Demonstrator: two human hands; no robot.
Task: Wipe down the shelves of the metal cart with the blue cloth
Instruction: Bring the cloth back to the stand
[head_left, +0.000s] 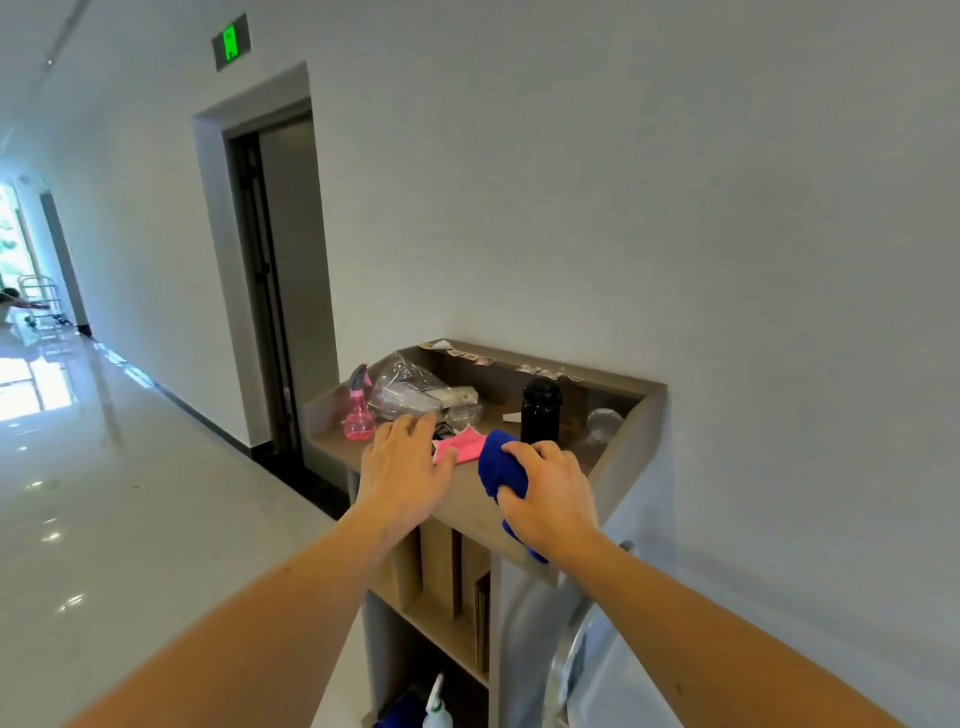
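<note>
Wiping: right hand (550, 493) clenched on bunched blue cloth (498, 462), top shelf (467, 499)
Left hand (405, 467): fingers released, flat
Cloth: soft, light, best gripped bunched

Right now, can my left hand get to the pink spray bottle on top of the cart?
Probably yes. The left hand rests open on the cart top, and the pink spray bottle stands just beyond it toward the left edge. Only the plastic bag sits close beside the bottle, not between them.
</note>
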